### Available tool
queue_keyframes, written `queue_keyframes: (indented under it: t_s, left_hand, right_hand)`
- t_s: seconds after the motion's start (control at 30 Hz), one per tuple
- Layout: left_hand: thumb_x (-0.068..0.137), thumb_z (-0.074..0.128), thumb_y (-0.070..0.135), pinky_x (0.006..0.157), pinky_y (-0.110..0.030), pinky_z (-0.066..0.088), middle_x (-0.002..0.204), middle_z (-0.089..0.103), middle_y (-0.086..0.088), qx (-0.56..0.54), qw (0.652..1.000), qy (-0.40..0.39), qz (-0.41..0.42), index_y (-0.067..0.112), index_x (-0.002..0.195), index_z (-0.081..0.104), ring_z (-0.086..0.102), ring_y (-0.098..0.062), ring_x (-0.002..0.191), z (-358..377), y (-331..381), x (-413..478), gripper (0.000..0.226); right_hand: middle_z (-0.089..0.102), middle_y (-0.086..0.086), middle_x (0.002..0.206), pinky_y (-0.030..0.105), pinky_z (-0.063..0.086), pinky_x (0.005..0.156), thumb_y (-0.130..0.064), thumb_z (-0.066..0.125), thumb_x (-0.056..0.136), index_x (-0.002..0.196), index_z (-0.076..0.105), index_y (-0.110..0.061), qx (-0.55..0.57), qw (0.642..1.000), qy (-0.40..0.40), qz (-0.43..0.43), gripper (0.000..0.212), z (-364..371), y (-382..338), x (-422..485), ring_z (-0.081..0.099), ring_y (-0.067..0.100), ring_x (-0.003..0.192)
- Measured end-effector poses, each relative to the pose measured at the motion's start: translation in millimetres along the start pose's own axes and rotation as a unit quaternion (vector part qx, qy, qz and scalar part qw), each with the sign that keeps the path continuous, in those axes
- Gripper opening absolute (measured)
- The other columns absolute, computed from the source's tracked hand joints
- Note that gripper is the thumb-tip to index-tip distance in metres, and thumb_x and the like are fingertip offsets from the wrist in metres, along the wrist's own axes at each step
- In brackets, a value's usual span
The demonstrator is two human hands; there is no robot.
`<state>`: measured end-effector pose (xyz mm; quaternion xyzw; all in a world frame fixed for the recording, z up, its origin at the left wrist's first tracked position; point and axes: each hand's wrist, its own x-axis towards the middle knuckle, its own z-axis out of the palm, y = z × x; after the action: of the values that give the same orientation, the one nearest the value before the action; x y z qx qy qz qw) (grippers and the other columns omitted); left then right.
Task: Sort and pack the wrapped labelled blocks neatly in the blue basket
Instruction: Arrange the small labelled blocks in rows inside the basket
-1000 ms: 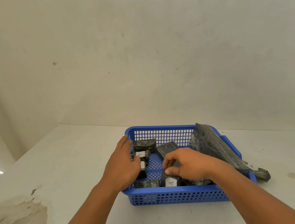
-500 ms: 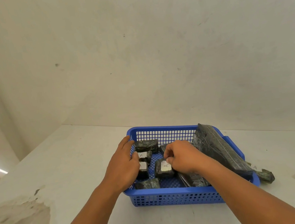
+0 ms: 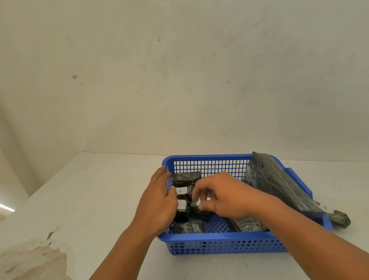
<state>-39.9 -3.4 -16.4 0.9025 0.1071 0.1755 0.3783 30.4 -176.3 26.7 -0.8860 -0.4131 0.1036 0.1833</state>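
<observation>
The basket (image 3: 226, 245) sits on the table (image 3: 91, 224); small blocks (image 3: 185, 179) line its 9 o'clock wall, one block (image 3: 187, 227) at 7 o'clock, a long block (image 3: 277, 186) leaning over the 3 o'clock rim, another block (image 3: 338, 219) outside at 4 o'clock

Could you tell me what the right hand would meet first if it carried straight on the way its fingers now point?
Most likely the small labelled block beside the left hand. The right hand reaches leftward across the blue basket, fingertips on another block right next to it; depth is unclear.
</observation>
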Motion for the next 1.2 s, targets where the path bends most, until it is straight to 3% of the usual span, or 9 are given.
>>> queue_keyframes:
  t_s: [0.07,0.13,0.4,0.53,0.7,0.87,1.0,1.2]
  left_hand:
    - [0.098,0.04,0.02,0.101,-0.017,0.018,0.158,0.021,0.01,0.003,1.0,-0.001,-0.002,0.019,0.145,0.035,0.027,-0.009,0.14,0,-1,1,0.047]
    - [0.098,0.04,0.021,0.102,-0.018,0.018,0.159,0.02,0.01,0.006,1.0,-0.004,-0.004,0.02,0.146,0.034,0.026,-0.009,0.141,1,-2,1,0.048]
    - [0.099,0.04,0.021,0.101,-0.018,0.02,0.159,0.02,0.011,0.005,1.0,-0.001,-0.005,0.02,0.146,0.034,0.028,-0.01,0.14,1,-1,-1,0.047]
    - [0.099,0.039,0.02,0.103,-0.019,0.019,0.158,0.02,0.01,-0.005,1.0,-0.005,-0.006,0.02,0.146,0.035,0.027,-0.009,0.14,0,-1,-1,0.047]
    - [0.1,0.036,0.021,0.103,-0.018,0.017,0.158,0.021,0.01,-0.013,1.0,0.0,-0.01,0.02,0.145,0.036,0.025,-0.008,0.141,1,-2,0,0.045]
    - [0.101,0.036,0.022,0.104,-0.019,0.018,0.158,0.022,0.011,-0.021,1.0,0.002,-0.01,0.021,0.144,0.037,0.025,-0.007,0.141,1,-2,1,0.044]
    - [0.1,0.036,0.022,0.106,-0.02,0.018,0.158,0.021,0.012,-0.019,1.0,-0.002,-0.008,0.021,0.145,0.037,0.025,-0.007,0.141,1,-3,0,0.044]
    - [0.1,0.037,0.023,0.108,-0.022,0.019,0.158,0.02,0.013,-0.014,1.0,-0.002,-0.007,0.022,0.145,0.036,0.024,-0.006,0.142,1,-3,0,0.045]
  right_hand:
    - [0.071,-0.014,0.093,0.018,0.051,0.071,-0.021,0.073,0.087,0.106,0.072,-0.028,0.035,0.994,-0.104,-0.026,0.02,-5,-6,-7,0.061,-0.001,0.07]
    - [0.067,-0.019,0.093,0.014,0.049,0.068,-0.022,0.075,0.085,0.108,0.072,-0.027,0.02,0.989,-0.142,-0.038,0.024,-3,-7,-9,0.061,-0.001,0.069]
    - [0.063,-0.002,0.112,0.009,0.037,0.061,-0.025,0.079,0.081,0.121,0.065,-0.019,-0.07,0.991,-0.093,-0.065,0.043,13,-5,-2,0.046,-0.004,0.064]
    - [0.073,-0.002,0.1,0.016,0.048,0.067,-0.018,0.071,0.085,0.112,0.07,-0.019,-0.033,0.994,-0.09,-0.045,0.027,18,2,-3,0.064,0.006,0.075]
    - [0.074,0.003,0.106,0.02,0.053,0.078,-0.007,0.056,0.091,0.122,0.067,-0.016,-0.01,0.994,-0.103,-0.027,0.033,16,2,-4,0.068,0.01,0.086]
    - [0.074,-0.003,0.096,0.031,0.057,0.079,-0.034,0.058,0.096,0.114,0.07,-0.019,0.021,0.994,-0.11,-0.011,0.027,20,-5,0,0.069,0.013,0.084]
    - [0.076,0.003,0.103,0.035,0.057,0.086,-0.026,0.065,0.093,0.115,0.069,-0.016,0.023,0.994,-0.108,-0.016,0.024,24,-6,3,0.07,0.016,0.091]
    - [0.076,0.003,0.097,0.019,0.054,0.07,-0.006,0.059,0.093,0.113,0.072,-0.018,0.037,0.995,-0.091,-0.022,0.026,22,-7,0,0.059,-0.007,0.059]
